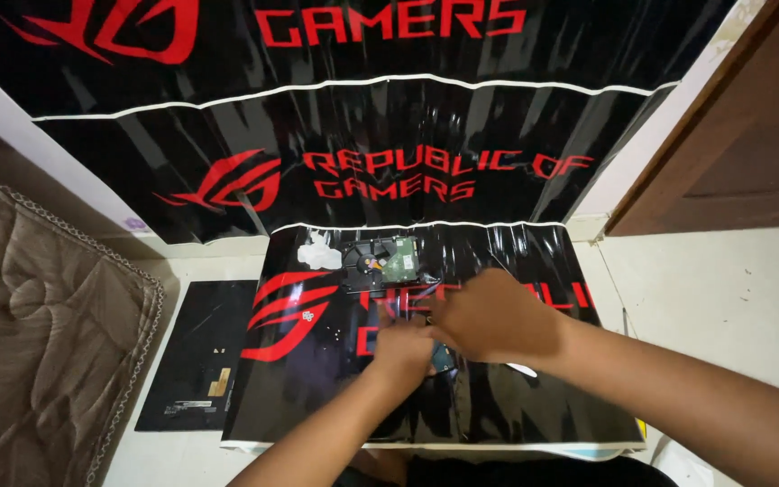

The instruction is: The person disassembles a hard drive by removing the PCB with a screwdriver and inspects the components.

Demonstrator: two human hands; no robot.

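Now both hands meet mid-mat: right hand [498,316] overlaps left hand [407,347], fingers curled on small blue-green part [444,359], mostly hidden. Opened hard drive [380,264] near mat's far edge [407,227]. Best: steady grip, part kept low over mat, loose screws [340,334] untouched.

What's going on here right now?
A person works on the floor over a glossy black and red sheet. Both hands meet over a small part, mostly hidden: the left hand under the right hand. An opened hard drive lies just beyond them, and a black panel lies beside the sheet.
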